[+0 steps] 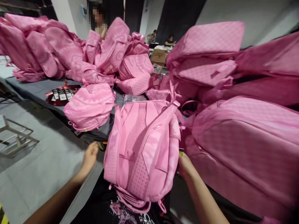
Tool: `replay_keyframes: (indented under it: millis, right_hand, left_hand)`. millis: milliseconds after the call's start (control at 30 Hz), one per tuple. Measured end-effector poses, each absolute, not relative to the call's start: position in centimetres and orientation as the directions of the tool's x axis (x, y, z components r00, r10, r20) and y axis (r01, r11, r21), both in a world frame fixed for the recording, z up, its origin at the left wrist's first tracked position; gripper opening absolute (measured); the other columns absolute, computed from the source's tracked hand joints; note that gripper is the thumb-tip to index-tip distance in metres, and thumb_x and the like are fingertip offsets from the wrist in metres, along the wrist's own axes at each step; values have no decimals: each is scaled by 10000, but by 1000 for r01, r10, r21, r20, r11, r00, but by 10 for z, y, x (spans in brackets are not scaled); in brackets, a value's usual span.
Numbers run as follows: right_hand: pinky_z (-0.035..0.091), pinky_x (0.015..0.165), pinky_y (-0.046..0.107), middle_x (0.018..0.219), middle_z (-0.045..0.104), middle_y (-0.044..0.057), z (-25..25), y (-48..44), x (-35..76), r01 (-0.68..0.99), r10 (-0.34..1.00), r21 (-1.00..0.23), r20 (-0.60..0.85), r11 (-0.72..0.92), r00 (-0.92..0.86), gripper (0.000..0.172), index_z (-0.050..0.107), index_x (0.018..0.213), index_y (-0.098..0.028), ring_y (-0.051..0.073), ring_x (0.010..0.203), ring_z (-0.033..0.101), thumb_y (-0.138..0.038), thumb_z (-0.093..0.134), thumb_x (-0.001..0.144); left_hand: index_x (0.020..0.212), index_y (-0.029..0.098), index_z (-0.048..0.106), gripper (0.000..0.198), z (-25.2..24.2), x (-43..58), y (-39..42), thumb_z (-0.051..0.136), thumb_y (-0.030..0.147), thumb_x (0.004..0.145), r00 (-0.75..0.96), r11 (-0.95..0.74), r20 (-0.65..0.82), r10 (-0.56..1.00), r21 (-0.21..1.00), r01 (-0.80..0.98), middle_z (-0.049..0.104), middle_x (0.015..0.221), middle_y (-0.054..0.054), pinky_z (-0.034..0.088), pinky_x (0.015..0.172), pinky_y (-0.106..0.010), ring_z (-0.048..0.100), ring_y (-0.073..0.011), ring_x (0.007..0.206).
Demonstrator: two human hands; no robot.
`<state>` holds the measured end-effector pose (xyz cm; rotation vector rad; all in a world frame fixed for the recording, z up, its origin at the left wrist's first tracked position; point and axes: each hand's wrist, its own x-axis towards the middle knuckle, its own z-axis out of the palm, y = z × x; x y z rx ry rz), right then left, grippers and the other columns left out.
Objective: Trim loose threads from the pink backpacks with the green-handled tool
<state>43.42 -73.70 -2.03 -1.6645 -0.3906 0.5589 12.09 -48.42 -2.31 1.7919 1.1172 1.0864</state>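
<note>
A pink backpack (135, 140) rests in front of me at the table's near edge, its padded back panel and shoulder straps facing up. Strap ends and loops hang from its lower edge. My left hand (91, 155) is off the backpack's left side, fingers curled closed; whatever may be in them cannot be made out. At the backpack's right side is my right hand (185, 165), closed, with a small bright green thing (181, 153) showing at its fingers. The backpack partly hides those fingers. A smaller pink bag (90, 107) lies just beyond, to the left.
Pink backpacks (247, 146) are stacked high on the right, and more bags (53, 46) are heaped along the far left. Black-and-white tags (62, 95) lie on the dark-covered table. A metal frame (16, 137) stands on the floor at left. People (100, 25) are in the background.
</note>
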Motion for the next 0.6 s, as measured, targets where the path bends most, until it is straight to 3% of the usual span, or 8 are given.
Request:
replay_keyframes:
  millis: [67,133,200,233,367,467,533,600]
  right_hand:
    - [583,694,377,665,718,85,-32,-747,429,-86,494,-974,-181,-209,850,333,738,766,-176,253,709,691,-509,736,758]
    - [573,672,381,631,709,94,-40,-746,427,-102,448,-965,-205,-243,871,294,733,733,-179,276,697,686,-472,748,706]
    - [554,656,378,618,698,85,-43,-744,431,-96,412,-955,-211,-281,886,299,722,723,-165,269,668,671,-460,745,687]
    - [537,634,370,607,688,78,-42,-747,434,-84,399,-948,-207,-306,893,303,713,704,-158,258,640,655,-457,754,674]
    - [378,503,295,475,570,27,-9,-789,437,-1,310,-900,-151,-435,939,272,653,577,-198,191,502,539,-402,830,608]
    - [273,452,273,477,560,12,33,-821,415,170,225,-795,43,-583,974,319,723,763,-236,179,460,504,-531,808,677]
    - [300,428,261,574,658,30,57,-818,394,320,342,-751,133,-578,930,490,740,1043,-232,187,464,548,-652,668,802]
    - [414,437,263,612,696,37,66,-789,379,372,563,-855,118,-362,818,592,677,1227,-173,192,487,611,-652,479,940]
  left_hand:
    - [1312,162,574,577,-26,131,-490,390,603,989,350,-481,378,857,829,283,640,1277,-164,487,1054,-517,625,-270,1189]
    - [1426,216,506,588,-23,157,-510,400,596,990,674,-765,497,546,623,160,527,1475,-148,368,1178,-531,474,-283,1402]
    - [1475,208,474,658,-28,193,-542,459,618,960,935,-921,351,60,380,-84,369,1598,-162,270,1226,-581,270,-330,1525]
    - [1470,176,484,645,-35,211,-559,453,585,972,965,-941,254,-66,306,-145,304,1623,-184,257,1235,-577,200,-337,1545]
    - [1478,164,491,677,-79,247,-599,389,606,976,988,-976,74,-137,162,-147,167,1656,-193,254,1253,-562,116,-334,1556]
    - [1430,216,548,654,-101,245,-601,425,635,944,986,-983,94,-141,107,-151,238,1647,-170,315,1222,-590,178,-341,1546]
    - [1346,237,618,624,-101,242,-600,466,652,906,966,-978,191,-174,82,-192,328,1614,-176,370,1191,-568,266,-359,1522]
    - [1251,258,671,523,-90,246,-596,517,598,884,922,-959,306,-236,78,-271,479,1518,-168,424,1151,-526,431,-358,1434]
